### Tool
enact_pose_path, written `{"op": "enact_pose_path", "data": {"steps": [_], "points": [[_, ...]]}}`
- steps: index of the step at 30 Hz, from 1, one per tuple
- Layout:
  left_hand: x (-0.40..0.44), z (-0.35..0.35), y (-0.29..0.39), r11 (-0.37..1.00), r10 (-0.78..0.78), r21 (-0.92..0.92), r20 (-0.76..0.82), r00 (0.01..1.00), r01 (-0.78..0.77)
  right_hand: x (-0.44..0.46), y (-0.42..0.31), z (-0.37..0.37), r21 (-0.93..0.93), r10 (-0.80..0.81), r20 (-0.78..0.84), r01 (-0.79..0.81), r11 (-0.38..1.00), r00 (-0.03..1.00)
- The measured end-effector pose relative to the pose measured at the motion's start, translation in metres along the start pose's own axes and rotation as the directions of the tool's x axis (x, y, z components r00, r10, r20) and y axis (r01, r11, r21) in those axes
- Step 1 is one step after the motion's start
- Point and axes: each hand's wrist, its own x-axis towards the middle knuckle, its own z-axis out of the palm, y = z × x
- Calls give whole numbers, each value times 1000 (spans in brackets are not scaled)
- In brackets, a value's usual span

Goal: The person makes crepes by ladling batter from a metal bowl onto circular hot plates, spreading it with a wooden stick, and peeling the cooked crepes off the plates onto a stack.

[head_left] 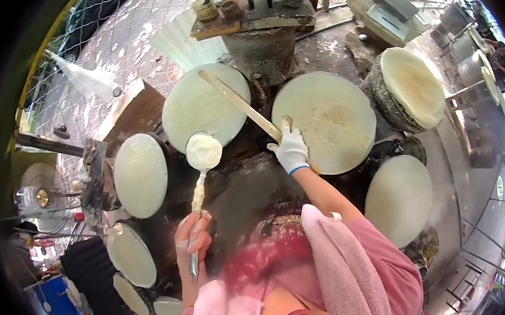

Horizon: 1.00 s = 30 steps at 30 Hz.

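Note:
My bare left hand (193, 240) is closed around the handle of a ladle (204, 152). Pale batter fills the ladle's round bowl, which is over the lower edge of a round griddle (201, 98) coated with a pale layer. In a white glove with a blue cuff, my right hand (291, 147) grips a long flat wooden stick (241, 104). The stick runs diagonally, its far end above that same griddle. Beneath the right hand is a second round griddle (328, 125), pale with brownish patches in its middle.
Several more round pale griddles surround me, including one at left (140, 176), one at right (399, 200) and a browned one (412, 87) at upper right. A stand (256, 23) holding jars is ahead. Wire fencing (138, 26) lines the left. Steam hangs near the right.

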Motion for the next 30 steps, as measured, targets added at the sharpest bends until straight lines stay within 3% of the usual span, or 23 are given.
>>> {"op": "enact_pose_path", "data": {"steps": [2, 7, 11, 14, 16, 17, 19, 21, 23, 24, 25, 28, 29, 30], "points": [[2, 3, 0, 995, -9, -95, 30, 1000, 12, 10, 6, 11, -1, 32, 21, -32, 999, 999], [8, 4, 10, 999, 0, -33, -4, 1000, 0, 19, 29, 8, 42, 115, -2, -114, 993, 993], [24, 1, 37, 998, -51, 29, -28, 998, 52, 15, 58, -26, 265, 172, -174, -122, 957, 970], [41, -9, 57, 997, -74, -29, 52, 996, 76, 9, 131, -56, 198, 235, -493, -156, 968, 837], [51, -7, 68, 997, -70, 26, 44, 997, 68, 8, 182, -82, 173, 358, -536, -316, 933, 764], [54, -4, 72, 997, -72, 18, 3, 997, 72, 3, 189, -103, 284, 424, -515, -318, 905, 745], [66, -1, 78, 996, -85, 31, 42, 996, 83, 5, 220, -111, 302, 535, -429, -443, 844, 728], [77, -2, 80, 995, -101, -7, 83, 991, 102, 6, 245, -100, 451, 549, -314, -387, 804, 774], [85, -5, 82, 994, -72, -73, 130, 989, 82, 13, 259, -77, 521, 463, -365, -235, 821, 807], [83, -15, 84, 991, -53, -116, 167, 985, 73, 10, 232, -94, 333, 435, -423, -310, 890, 795], [96, -16, 85, 988, -78, -117, 186, 980, 101, 10, 204, -122, 260, 630, -145, -585, 768, 763], [166, 9, 72, 987, -141, 85, 89, 986, 133, 15, 246, -74, 299, 620, -518, -554, 777, 590], [183, 22, 64, 975, -149, 173, 46, 988, 139, 12, 232, -90, 342, 713, -360, -626, 701, 602], [199, 32, 55, 956, -164, 248, 19, 986, 154, 10, 224, -96, 432, 738, -321, -602, 672, 594]]}}
